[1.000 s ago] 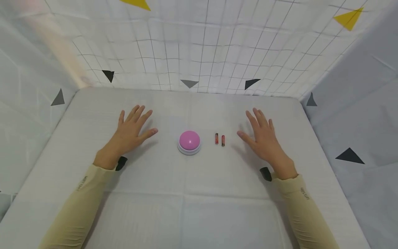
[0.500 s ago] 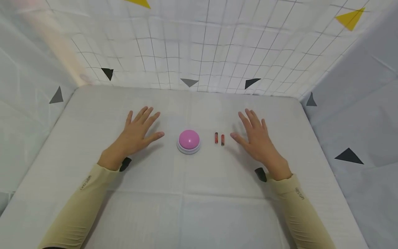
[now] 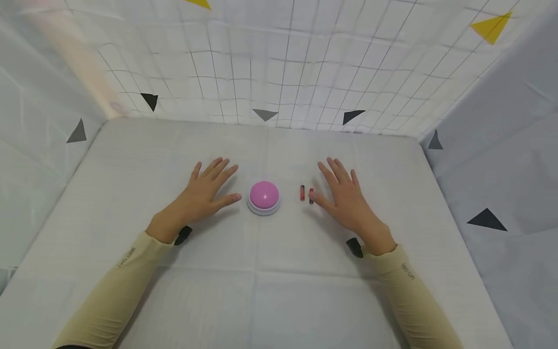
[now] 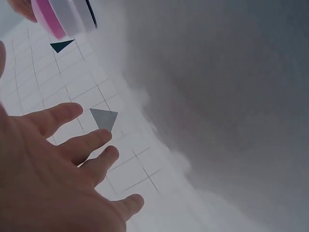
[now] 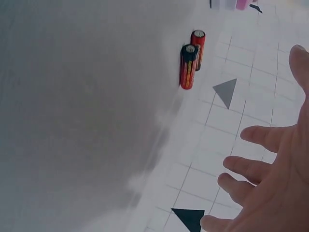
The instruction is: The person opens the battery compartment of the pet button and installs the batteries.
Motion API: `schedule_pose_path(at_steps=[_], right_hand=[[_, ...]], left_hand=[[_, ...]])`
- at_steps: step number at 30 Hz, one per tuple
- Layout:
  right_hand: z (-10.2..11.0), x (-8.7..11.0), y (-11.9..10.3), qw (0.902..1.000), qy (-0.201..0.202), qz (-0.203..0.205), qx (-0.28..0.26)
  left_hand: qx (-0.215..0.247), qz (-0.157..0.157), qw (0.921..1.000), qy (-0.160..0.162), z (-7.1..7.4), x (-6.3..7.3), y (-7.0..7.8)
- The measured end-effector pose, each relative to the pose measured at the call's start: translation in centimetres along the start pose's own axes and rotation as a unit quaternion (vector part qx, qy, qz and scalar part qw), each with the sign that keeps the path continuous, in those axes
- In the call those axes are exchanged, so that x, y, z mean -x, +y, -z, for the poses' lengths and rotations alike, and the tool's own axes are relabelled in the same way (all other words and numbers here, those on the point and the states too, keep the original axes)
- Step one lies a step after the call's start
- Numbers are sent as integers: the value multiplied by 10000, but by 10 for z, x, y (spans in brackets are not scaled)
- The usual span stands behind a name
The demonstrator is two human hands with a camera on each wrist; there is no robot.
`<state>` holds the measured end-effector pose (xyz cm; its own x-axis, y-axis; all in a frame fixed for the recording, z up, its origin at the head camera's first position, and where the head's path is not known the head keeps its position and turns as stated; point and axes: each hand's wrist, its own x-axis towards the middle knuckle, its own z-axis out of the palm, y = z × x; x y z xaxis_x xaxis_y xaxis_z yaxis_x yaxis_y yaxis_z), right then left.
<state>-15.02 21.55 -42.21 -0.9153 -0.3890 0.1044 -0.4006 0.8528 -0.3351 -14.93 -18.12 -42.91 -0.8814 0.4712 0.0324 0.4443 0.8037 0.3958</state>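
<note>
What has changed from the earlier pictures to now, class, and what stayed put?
The left grip has moved right, towards the pink button. The right grip has moved left, and in the head view it now partly covers the right battery. Nothing was taken hold of or let go. The pink button, left battery and right battery stayed put.

A round pink-domed button (image 3: 264,195) has a white base (image 3: 263,212); two cylindrical batteries (image 5: 187,72) are red and black; the hanging fabric backdrop (image 3: 305,63) is white and dark-gridded; the khaki fabric sleeves (image 3: 111,291) bear dark lettering (image 3: 126,257).
</note>
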Motion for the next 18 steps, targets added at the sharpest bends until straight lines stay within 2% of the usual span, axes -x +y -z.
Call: schedule_pose_path(at_steps=[12, 18], right_hand=[[-11, -4, -15, 9995, -183, 257, -31], [-16, -5, -26, 9989, -338, 317, -105]], left_hand=[[91, -372, 9993, 40, -13, -5, 12], [123, -422, 9990, -29, -15, -6, 18]])
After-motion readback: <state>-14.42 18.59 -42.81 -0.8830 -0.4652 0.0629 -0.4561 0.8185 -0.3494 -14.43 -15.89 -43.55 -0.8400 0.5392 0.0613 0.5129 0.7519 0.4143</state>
